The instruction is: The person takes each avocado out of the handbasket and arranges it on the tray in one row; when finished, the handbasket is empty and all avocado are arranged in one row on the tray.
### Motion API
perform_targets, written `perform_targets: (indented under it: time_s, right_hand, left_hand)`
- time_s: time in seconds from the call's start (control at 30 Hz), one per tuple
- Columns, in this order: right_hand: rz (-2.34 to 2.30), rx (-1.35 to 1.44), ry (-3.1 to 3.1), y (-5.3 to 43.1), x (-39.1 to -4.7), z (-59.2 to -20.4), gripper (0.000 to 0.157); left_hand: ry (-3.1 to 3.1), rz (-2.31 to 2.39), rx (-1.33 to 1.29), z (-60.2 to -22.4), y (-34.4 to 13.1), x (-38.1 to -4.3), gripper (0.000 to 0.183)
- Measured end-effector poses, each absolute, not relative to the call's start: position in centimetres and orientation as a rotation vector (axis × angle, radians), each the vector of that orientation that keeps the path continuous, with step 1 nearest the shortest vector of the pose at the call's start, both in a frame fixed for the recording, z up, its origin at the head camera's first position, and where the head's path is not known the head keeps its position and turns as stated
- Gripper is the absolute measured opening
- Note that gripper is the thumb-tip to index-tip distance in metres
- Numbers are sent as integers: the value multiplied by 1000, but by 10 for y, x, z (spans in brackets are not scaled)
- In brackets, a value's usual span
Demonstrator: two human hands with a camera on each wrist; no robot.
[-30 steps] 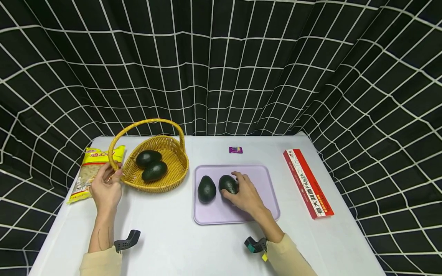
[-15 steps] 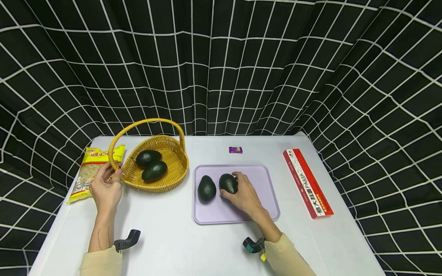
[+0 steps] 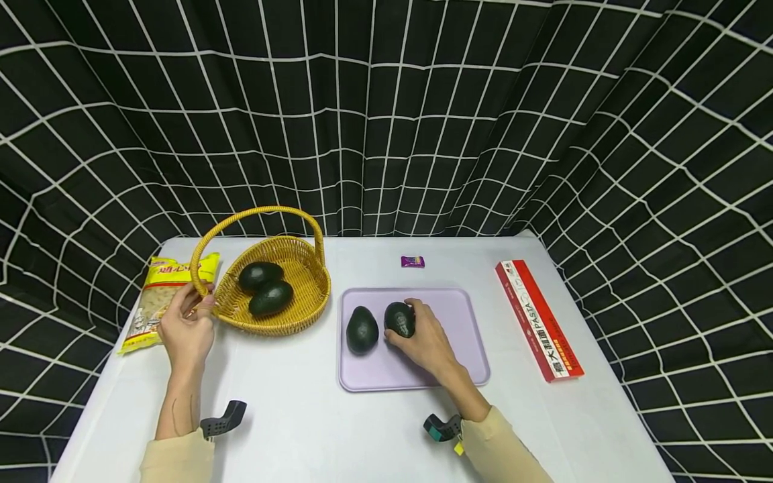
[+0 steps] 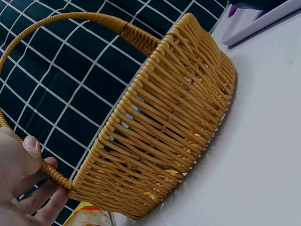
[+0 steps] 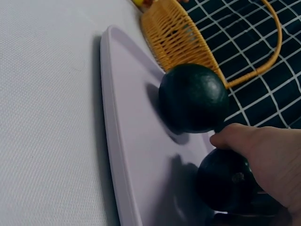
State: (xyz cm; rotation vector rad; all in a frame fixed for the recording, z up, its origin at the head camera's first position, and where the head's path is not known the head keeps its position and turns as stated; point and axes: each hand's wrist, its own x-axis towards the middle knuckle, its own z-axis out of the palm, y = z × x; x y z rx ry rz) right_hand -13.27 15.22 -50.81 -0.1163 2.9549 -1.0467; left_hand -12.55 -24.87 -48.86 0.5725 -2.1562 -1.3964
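Observation:
My left hand (image 3: 188,329) pinches the lower left end of the handle of a yellow wicker basket (image 3: 311,305); the left wrist view shows thumb and fingers round the handle (image 4: 57,176). Two dark green avocados (image 3: 270,298) lie side by side in the basket. On a pale lilac tray (image 3: 447,305), my right hand (image 3: 425,342) grips an avocado (image 3: 399,320) between thumb and fingers. To its left another avocado (image 3: 362,331) lies on the tray. In the right wrist view the held avocado (image 5: 225,181) is partly covered by the thumb and hand.
A yellow food bag (image 3: 151,305) lies left of the basket, partly behind my left hand. A small purple packet (image 3: 413,261) is beyond the tray. Right of the tray lies a long red-and-white pasta box (image 3: 539,320). A black gridded curtain (image 3: 386,134) surrounds the white table.
Over the last second the avocado in my right hand has shifted very slightly and turned a little, with the hand closing in on it. The left hand and basket have stayed nearly still.

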Motion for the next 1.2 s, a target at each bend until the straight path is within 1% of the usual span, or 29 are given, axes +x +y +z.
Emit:
perform_targets:
  time_s: [0.27,0.47,0.57,0.7,0.8,0.87,1.03,1.2]
  right_hand:
    - [-1021,-116,2952,152,-132,-505,83]
    - [-1013,-134,3007,149,-132,-498,81]
    - [-1077,-214,3045,143,-136,-487,76]
    - [-1198,-445,2952,125,-144,-463,73]
    - [-1255,-612,2786,108,-151,-447,75]
    - [-1243,-660,2698,97,-156,-439,78]
    - [-1194,-697,2579,68,-171,-431,85]
    - [-1143,-726,2498,40,-184,-434,93]
  left_hand:
    - [-2153,-1413,566,-490,-250,-126,39]
    - [-2154,-1409,568,-489,-250,-125,40]
    - [-2150,-1407,566,-489,-251,-125,40]
    - [-2148,-1406,574,-488,-252,-125,39]
    - [-2148,-1403,576,-487,-251,-126,39]
    - [-2146,-1406,575,-487,-251,-126,40]
    - [-2156,-1413,569,-490,-251,-126,40]
    - [-2147,-1411,561,-492,-251,-128,39]
